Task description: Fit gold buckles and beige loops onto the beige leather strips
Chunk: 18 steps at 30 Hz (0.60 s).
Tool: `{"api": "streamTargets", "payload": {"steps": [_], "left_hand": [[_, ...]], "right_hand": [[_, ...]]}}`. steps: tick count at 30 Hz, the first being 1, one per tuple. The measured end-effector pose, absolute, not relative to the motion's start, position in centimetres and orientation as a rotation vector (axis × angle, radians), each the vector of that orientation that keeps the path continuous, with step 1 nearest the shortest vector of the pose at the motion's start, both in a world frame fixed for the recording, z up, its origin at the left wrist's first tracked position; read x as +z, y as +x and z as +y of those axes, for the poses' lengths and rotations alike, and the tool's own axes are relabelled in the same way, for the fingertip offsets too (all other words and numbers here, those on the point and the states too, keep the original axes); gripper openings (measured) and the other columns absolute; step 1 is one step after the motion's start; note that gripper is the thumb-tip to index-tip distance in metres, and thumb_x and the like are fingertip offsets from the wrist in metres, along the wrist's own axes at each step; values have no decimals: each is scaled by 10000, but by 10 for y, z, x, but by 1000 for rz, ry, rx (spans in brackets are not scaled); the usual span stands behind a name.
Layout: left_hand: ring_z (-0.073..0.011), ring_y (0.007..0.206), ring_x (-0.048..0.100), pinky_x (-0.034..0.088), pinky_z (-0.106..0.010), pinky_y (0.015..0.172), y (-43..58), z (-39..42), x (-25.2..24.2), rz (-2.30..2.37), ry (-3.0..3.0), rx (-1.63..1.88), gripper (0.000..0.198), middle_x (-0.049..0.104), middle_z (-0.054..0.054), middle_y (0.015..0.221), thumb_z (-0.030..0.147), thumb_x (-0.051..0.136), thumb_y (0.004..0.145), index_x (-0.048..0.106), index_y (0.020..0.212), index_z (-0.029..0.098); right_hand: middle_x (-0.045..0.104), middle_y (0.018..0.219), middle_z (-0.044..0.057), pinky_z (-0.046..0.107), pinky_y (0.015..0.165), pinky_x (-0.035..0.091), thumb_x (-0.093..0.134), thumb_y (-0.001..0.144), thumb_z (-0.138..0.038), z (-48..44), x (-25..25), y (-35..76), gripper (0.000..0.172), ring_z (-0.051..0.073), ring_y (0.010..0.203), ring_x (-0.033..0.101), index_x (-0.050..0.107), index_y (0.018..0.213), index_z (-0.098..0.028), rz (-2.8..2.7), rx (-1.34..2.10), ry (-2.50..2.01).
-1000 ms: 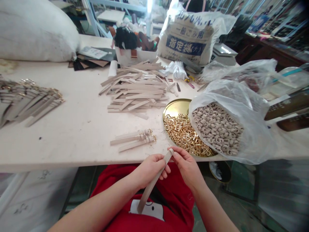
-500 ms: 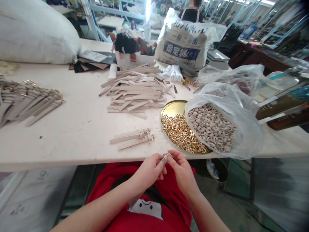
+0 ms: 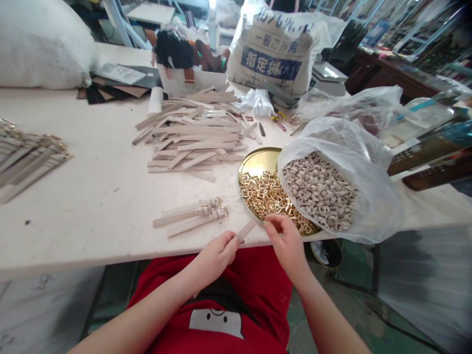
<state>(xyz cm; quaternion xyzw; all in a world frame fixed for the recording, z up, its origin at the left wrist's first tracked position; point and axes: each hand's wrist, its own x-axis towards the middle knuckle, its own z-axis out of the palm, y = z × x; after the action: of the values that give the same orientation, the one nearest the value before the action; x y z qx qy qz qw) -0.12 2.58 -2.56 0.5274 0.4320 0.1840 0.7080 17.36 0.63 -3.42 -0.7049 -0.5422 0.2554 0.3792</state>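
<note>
My left hand [image 3: 218, 253] is closed around a beige strap [image 3: 246, 229], whose free end points up and right towards the tray. My right hand [image 3: 285, 243] is at the front rim of a round gold tray [image 3: 260, 160], thumb and fingers curled together; whatever is between the fingertips is too small to make out. Small gold buckles [image 3: 263, 194] are heaped in that tray. Beside it, a clear plastic bag [image 3: 376, 196] lies open, full of small beige loops [image 3: 320, 189]. Left of my hands lie a few straps with gold buckles fitted [image 3: 195, 214].
A pile of loose beige straps [image 3: 206, 132] lies mid-table. More buckled straps [image 3: 29, 157] are stacked at far left. Behind stand a white box [image 3: 177, 81], a large printed sack [image 3: 269, 54] and a stuffed white sack [image 3: 40, 44]. The table's front edge [image 3: 110, 263] runs before me.
My right hand has left the strap and moved up and right to the tray's rim. The left hand keeps the strap, its end now showing. The view has shifted slightly.
</note>
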Motion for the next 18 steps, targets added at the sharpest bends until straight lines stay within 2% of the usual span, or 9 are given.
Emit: {"api": "streamTargets", "payload": {"steps": [3,8,12,18], "left_hand": [[-53,390,250,183,-184,386,2,32,-23,962,994,420,290,304,98,453,431,350,843,457,820,162],[-38,389,272,184,-176,384,6,35,-19,932,785,452,272,384,79,510,401,406,812,469,892,148],[-38,388,308,202,-179,387,5,33,-16,923,729,416,228,424,66,536,319,406,791,469,920,142],[-41,386,336,208,-175,376,-2,25,-5,895,887,372,202,437,67,527,306,367,810,449,912,153]], "right_hand": [[597,852,89,366,720,410,521,789,-351,33,-36,202,211,231,789,550,580,879,-170,-1785,263,-2096],[585,803,78,329,649,384,524,789,-337,49,-45,210,169,222,744,543,557,814,-173,-1974,165,-2155],[587,749,57,327,644,380,480,810,-326,45,-43,208,165,200,695,531,560,766,-188,-1834,311,-2017],[609,784,28,323,650,443,511,792,-397,25,-16,191,239,169,677,568,585,913,-206,-1387,890,-1642]]}}
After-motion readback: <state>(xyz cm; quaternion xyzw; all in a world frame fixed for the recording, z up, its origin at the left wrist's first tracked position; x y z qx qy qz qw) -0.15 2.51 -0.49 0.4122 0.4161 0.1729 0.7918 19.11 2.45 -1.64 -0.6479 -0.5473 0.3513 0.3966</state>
